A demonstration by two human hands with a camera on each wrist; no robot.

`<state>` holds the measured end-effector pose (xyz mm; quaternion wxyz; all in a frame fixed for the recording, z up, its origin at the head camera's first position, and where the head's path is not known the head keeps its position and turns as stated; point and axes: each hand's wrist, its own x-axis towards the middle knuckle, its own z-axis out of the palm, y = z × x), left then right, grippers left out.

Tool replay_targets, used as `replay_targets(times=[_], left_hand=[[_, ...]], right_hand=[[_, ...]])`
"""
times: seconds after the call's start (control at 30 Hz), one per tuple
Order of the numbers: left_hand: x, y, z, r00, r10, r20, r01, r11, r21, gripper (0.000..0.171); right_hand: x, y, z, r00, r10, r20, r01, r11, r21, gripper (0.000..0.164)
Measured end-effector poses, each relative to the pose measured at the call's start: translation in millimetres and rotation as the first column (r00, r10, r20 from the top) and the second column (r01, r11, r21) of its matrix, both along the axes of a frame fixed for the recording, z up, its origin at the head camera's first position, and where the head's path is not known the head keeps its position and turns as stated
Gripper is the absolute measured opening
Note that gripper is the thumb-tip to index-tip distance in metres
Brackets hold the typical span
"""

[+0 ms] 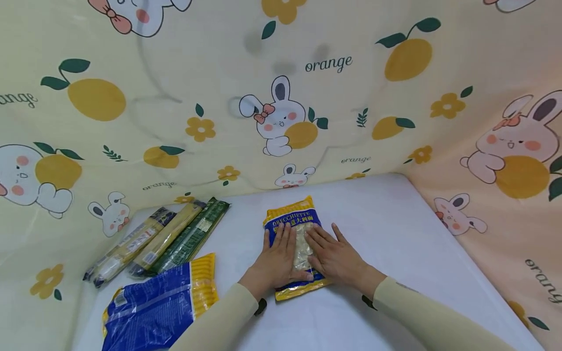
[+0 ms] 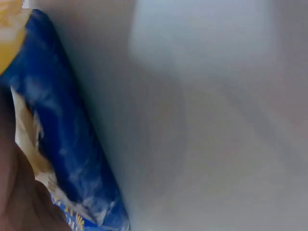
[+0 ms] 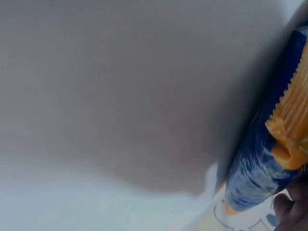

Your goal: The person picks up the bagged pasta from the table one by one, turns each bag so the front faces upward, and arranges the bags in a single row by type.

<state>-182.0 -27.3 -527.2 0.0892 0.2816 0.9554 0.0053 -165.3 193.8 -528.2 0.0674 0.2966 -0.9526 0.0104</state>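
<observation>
A blue and yellow bag of orecchiette pasta lies flat on the white table, its clear window showing pale pasta. My left hand rests on the bag's left half, fingers straight and pointing away from me. On the right half lies my right hand, fingers also straight and spread. In the left wrist view, the bag's blue side shows beside part of the hand. The right wrist view has the bag's blue edge and crimped yellow end, with a bit of the hand at the lower right corner.
To the left lies a second blue and yellow bag, its back side up. Behind it are a green pack and two yellowish packs side by side. A printed cloth with rabbits and oranges surrounds the white table.
</observation>
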Motion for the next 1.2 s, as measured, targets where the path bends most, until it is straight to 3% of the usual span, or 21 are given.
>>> replay_targets(times=[0.1,0.37,0.53,0.77,1.03,1.2], left_hand=[[1.3,-7,0.3,1.000,-0.015,-0.025,0.015,0.999,-0.034,0.120],[1.4,-12,-0.3,0.997,-0.045,-0.056,0.041,0.996,-0.075,0.114],[6.2,-15,2.2,1.000,-0.008,-0.018,0.007,0.998,-0.059,0.112],[25.7,-29,19.9,0.998,0.029,0.063,-0.028,1.000,-0.014,0.094],[38.5,-74,30.3,0.993,0.110,0.047,-0.113,0.991,0.066,0.080],[48.2,-110,42.0,0.979,0.197,0.056,-0.200,0.978,0.056,0.074]], right_hand=[[0.7,-6,-1.4,1.000,-0.006,-0.004,0.006,1.000,-0.006,0.062],[3.8,-7,-2.4,0.994,-0.075,0.084,0.079,0.996,-0.042,0.066],[2.9,-12,6.8,0.993,-0.069,0.095,0.071,0.997,-0.020,0.069],[-3.2,-34,10.7,0.991,-0.088,0.105,0.088,0.996,0.001,0.070],[-10.9,-73,2.4,0.985,-0.135,0.105,0.128,0.989,0.073,0.075],[-11.8,-79,-4.9,0.983,-0.169,0.078,0.156,0.977,0.146,0.076]])
